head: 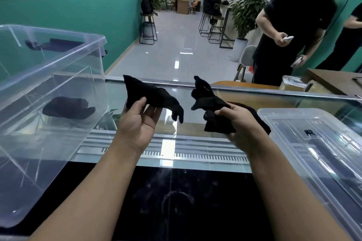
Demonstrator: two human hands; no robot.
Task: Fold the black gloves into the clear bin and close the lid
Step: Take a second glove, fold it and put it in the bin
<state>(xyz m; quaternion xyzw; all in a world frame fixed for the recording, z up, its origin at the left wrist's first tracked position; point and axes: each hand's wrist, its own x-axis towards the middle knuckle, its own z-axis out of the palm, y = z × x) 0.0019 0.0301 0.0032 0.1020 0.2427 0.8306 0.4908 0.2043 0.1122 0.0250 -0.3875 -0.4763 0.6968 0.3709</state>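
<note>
My left hand (pixel 140 121) pinches one black glove (pixel 150 95) by its cuff end, thumb on top, the glove's fingers drooping to the right. My right hand (pixel 238 121) grips a second black glove (pixel 207 101), bunched, with its fingers pointing up and its cuff trailing past my wrist. Both gloves are held above the glass counter, a gap between them. The clear bin (pixel 64 58) stands open at the left with a folded black glove bundle (pixel 68 109) on its floor. The clear lid (pixel 321 143) lies flat at the right.
The glass counter (pixel 172 150) has a metal far edge and a dark panel near me. A person in black (pixel 293 31) stands beyond the counter at the right holding a phone. Stools, potted plants and seated people are farther back.
</note>
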